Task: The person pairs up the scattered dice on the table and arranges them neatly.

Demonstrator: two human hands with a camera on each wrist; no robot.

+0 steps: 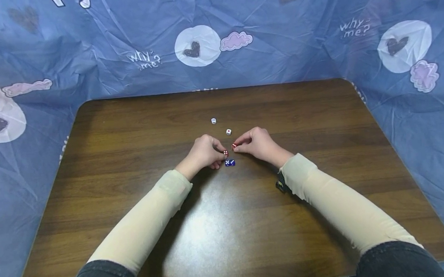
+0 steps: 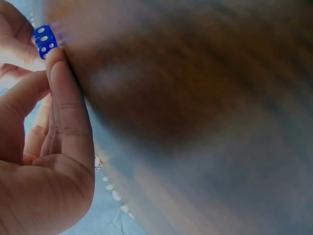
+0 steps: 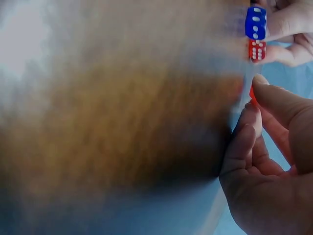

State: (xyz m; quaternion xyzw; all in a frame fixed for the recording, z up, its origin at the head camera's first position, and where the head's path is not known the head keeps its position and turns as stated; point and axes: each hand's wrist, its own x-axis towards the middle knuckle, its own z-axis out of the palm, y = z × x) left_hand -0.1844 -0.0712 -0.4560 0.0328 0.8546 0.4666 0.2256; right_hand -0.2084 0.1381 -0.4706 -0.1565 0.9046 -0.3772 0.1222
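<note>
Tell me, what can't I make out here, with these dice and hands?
Head view: pips on the farther white die, too small to read surely.
Right wrist view: most of the red die in the right hand, covered by that hand.
Left wrist view: the table's grain, blurred; part of the right hand, cut off by the left edge.

Brown table (image 1: 132,126); blue, apparently plastic backdrop (image 1: 278,57).

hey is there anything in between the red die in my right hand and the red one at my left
Nothing visible. Bare tabletop shows between the red die in your right hand and the other red die at your left hand; the blue dice and white dice sit off that line.
</note>
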